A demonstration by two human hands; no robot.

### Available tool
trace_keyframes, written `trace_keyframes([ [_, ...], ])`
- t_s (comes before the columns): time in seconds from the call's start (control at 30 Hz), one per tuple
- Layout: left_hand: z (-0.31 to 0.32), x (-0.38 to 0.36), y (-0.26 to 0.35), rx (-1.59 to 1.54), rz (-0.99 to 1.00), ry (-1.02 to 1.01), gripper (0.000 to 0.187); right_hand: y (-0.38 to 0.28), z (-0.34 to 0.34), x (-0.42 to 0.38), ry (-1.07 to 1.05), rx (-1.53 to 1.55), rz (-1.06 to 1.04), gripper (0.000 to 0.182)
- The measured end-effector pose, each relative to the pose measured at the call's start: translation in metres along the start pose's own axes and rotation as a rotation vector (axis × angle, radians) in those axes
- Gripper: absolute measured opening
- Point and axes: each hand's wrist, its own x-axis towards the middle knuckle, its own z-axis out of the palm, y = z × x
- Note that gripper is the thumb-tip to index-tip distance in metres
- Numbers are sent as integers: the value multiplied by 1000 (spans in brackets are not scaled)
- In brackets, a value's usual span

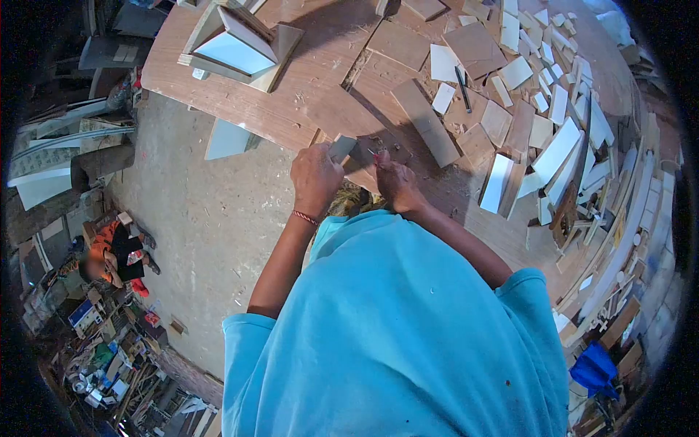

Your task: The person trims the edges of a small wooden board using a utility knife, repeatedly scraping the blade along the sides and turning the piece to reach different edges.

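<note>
My left hand (315,177) is closed around a small grey-topped wooden block (342,148) at the near edge of the workbench (277,120). Close to its right, my right hand (397,186) is closed on a small red tool with a thin metal tip (376,155). That tip points toward the block, with a narrow gap between them in this view. The rest of the tool is hidden in my fingers. Beyond my right hand lies a long wooden board piece (426,122).
A wooden frame with white panels (237,47) stands at the bench's far left. Many wood and white offcuts (557,146) pile up on the right, with a black pen (463,89) among them. On the floor at left sits a person in orange (109,251), near scrap heaps.
</note>
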Motion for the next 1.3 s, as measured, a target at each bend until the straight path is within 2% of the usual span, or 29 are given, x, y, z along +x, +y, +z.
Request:
trace_keyframes([
  [0.07,1,-1,2,34,-10,-3,29,-5,-9,-1,-28,-49,11,29],
  [0.17,-3,-2,4,20,-31,-18,28,-1,-15,-3,-69,140,-87,27],
  [0.27,-4,-3,1,25,-38,-28,28,-1,-13,-8,24,138,-132,27],
  [0.37,-8,-2,6,29,-68,-78,29,-9,-23,-10,-52,25,-61,28],
  [0.47,-2,-2,5,44,-65,-62,29,0,-12,-4,31,-45,-175,26],
  [0.5,0,-3,4,43,-68,-64,29,-15,-23,-6,-70,-88,-64,27],
  [0.53,2,-3,3,52,-16,2,22,-22,-29,-7,-171,-130,48,29],
  [0.57,4,-3,3,61,36,67,15,-10,-19,-5,-173,-130,50,29],
  [0.63,-2,-1,6,70,1,-15,21,18,6,-3,-11,-143,-195,35],
  [0.67,-4,0,8,78,-32,-91,29,24,10,-1,-13,-144,-192,35],
  [0.77,0,-2,7,59,-34,-47,28,26,11,1,-94,-220,-184,41],
  [0.83,-4,-3,12,72,-40,-73,28,28,16,1,56,-236,-251,33],
  [0.97,-3,-3,8,72,-12,-59,27,-1,-12,-2,-105,-71,-88,24],
  [1.03,-2,-4,8,79,-1,-51,27,4,-3,2,43,-112,-142,20],
  [1.17,-4,-2,10,104,-4,-67,26,-6,-9,-1,74,-77,-122,22],
  [1.23,-3,-1,9,104,-19,-94,27,-18,-19,-5,-4,-120,-48,23],
  [1.3,-2,-1,9,98,-26,-114,27,-14,-16,-7,12,-114,-79,23],
])
